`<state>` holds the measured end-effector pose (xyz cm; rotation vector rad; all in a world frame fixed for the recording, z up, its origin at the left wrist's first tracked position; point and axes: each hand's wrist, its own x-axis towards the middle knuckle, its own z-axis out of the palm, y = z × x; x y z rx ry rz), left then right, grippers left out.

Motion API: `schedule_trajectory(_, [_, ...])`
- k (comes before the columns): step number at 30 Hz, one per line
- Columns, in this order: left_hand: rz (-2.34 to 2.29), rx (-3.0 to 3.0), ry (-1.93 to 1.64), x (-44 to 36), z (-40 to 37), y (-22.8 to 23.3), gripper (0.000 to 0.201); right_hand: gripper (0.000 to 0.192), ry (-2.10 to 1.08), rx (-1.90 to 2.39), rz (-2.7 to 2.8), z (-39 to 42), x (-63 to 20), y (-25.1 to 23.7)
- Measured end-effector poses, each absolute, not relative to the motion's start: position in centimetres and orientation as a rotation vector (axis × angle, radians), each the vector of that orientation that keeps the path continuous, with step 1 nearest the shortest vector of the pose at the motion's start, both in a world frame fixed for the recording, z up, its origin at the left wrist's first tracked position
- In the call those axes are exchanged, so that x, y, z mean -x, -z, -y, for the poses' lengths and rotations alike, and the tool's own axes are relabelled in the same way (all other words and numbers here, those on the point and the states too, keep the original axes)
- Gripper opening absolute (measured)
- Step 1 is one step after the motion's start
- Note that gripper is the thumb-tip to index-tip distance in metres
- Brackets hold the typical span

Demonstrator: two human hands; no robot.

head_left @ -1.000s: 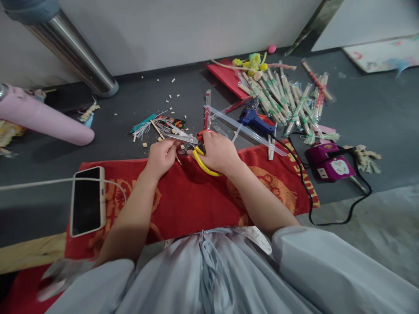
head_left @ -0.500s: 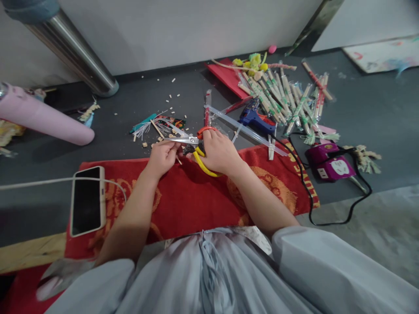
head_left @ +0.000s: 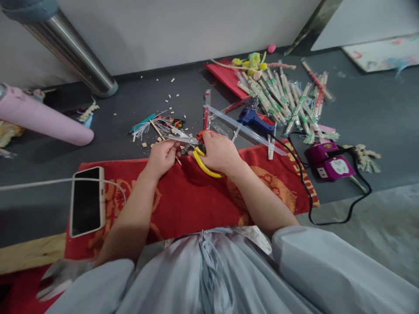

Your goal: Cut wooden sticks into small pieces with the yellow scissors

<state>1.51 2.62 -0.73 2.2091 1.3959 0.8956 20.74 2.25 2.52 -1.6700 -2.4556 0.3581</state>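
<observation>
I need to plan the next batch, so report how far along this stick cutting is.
Done: small cut bits lie scattered on the dark floor, and a pile of wrapped sticks sits far right. In hand: the right hand works the scissors, blades pointing left, against a thin stick pinched in the left hand. Left: that stick looks not yet cut through; how many more remain cannot be told.

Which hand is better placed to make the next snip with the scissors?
Right. The right hand already grips the yellow-handled scissors, blades pointing left. The left hand pinches a thin stick beside the blades, so it likely only steadies it.
</observation>
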Motion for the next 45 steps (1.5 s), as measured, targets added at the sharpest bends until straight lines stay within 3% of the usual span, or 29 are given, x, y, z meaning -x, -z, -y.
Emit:
schedule_trajectory(10, [-1.415, -2.218, -0.892, -1.4, -2.6, 0.9, 0.053, 0.058, -0.333, 1.785, 2.452, -2.0, -20.5, -3.2])
schedule_trajectory(17, [-1.51, -2.36, -0.849, -1.3, -2.8, 1.3, 0.046, 0.059, -0.355, 1.801, 2.416, -2.0, -20.3, -2.9])
schedule_trajectory(23, [-1.693, -2.386, -0.978, -1.3, -2.8, 1.9, 0.028, 0.063, -0.317, 1.755, 2.373, -2.1, -20.3, -2.2])
schedule_trajectory(35, [-1.613, -2.443, -1.049, -1.4, -2.6, 2.1, 0.035, 0.073, -0.268, 1.668, 2.416, -1.8, -20.2, -2.0])
schedule_trajectory(45, [-1.61, -2.533, -0.95, -1.1, -2.6, 1.9, 0.03, 0.069, -0.345, 1.668, 2.435, -1.9, -20.5, -2.4])
